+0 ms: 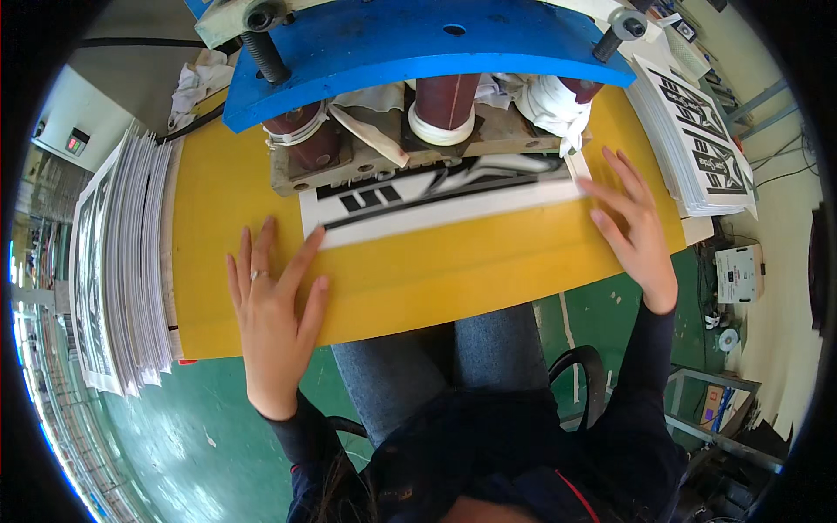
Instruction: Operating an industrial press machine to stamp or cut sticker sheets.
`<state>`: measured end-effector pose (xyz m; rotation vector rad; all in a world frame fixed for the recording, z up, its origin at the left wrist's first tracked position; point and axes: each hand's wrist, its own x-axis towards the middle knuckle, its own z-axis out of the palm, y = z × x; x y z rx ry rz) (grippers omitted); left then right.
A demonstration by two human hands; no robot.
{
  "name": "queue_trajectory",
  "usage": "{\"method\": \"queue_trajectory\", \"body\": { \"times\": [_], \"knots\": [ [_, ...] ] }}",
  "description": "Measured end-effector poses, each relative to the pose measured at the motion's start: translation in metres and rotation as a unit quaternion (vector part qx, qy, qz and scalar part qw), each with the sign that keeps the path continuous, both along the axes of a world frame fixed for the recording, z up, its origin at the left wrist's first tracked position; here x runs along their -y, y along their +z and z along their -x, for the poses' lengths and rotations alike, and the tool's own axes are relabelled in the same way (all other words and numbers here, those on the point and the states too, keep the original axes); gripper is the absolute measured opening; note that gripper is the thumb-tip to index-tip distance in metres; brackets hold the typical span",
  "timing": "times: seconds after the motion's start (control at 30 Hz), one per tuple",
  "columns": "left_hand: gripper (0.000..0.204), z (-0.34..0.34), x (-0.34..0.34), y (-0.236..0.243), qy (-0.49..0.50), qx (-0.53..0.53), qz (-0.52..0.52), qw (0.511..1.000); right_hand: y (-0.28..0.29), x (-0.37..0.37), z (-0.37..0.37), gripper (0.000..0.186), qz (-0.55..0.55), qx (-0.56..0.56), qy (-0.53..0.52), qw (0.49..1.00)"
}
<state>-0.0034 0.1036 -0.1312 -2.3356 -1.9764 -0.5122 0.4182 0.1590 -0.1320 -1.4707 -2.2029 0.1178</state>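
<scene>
A white printed sheet [453, 205] with bold black graphics lies on the yellow tabletop [418, 288], its far part hidden beneath the metal block [301, 170] of a blue press [418, 52]. At the sheet's near left corner, my left hand [272, 301] rests with fingers spread, the index fingertip touching the corner. Over the right end of the sheet, my right hand [635, 222] is spread too, its fingertips at the edge and slightly blurred. Neither hand grips anything.
A tall stack of printed sheets [126, 261] stands at the table's left side. Another stack [693, 144] lies at the right. Dark red posts [443, 105] wrapped in white cloth support the press plate. Large bolts [266, 57] stick out at its corners.
</scene>
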Motion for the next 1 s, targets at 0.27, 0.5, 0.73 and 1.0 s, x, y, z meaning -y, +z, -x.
{"method": "queue_trajectory", "body": {
  "times": [0.27,0.5,0.73,1.0],
  "knots": [
    [0.046,0.005,-0.004,-0.003,-0.013,0.03,-0.027,0.999,-0.008,-0.003,0.0,0.038,0.015,-0.046,-0.042,0.998],
    [0.046,0.003,-0.025,-0.008,0.011,0.03,-0.028,0.999,-0.009,-0.007,0.001,0.041,0.033,-0.015,-0.051,0.998],
    [0.046,-0.001,-0.021,-0.012,0.048,0.041,-0.024,0.998,-0.009,-0.008,-0.001,0.045,0.051,-0.049,-0.057,0.996],
    [0.048,-0.003,-0.021,-0.01,0.049,0.035,-0.025,0.998,-0.009,-0.009,0.002,0.046,0.054,-0.034,-0.068,0.996]
  ]
}}
